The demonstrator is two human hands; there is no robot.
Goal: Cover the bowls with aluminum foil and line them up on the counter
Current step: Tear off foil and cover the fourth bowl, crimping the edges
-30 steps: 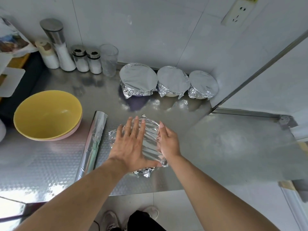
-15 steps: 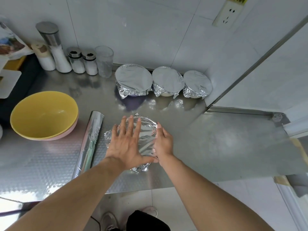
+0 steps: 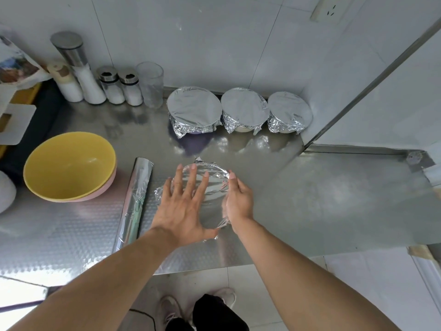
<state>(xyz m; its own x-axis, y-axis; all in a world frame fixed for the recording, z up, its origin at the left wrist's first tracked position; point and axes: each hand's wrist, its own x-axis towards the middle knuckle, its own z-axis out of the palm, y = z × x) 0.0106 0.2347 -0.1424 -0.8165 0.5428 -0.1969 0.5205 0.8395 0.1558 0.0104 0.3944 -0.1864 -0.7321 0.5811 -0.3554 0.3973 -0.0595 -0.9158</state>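
Note:
A bowl under crinkled aluminium foil (image 3: 212, 177) sits near the front of the steel counter (image 3: 310, 194). My left hand (image 3: 183, 204) lies flat on top of the foil with its fingers spread. At the bowl's right side my right hand (image 3: 237, 199) presses the foil down along the rim, fingers straight. Three foil-covered bowls stand in a row against the back wall: a large one (image 3: 193, 108), a middle one (image 3: 244, 108) and a small one (image 3: 290, 111). The foil roll (image 3: 136, 204) lies just left of my left hand.
Stacked yellow and pink bowls (image 3: 69, 168) stand at the left. Salt shakers and jars (image 3: 107, 84) and a clear glass (image 3: 150, 84) line the back wall. The counter's front edge runs just below my wrists. A wall corner (image 3: 358, 91) bounds the row on the right.
Both hands stay on the foil-covered bowl. My left hand's fingers have spread a little wider on top, and my right hand has slid slightly along the bowl's right rim.

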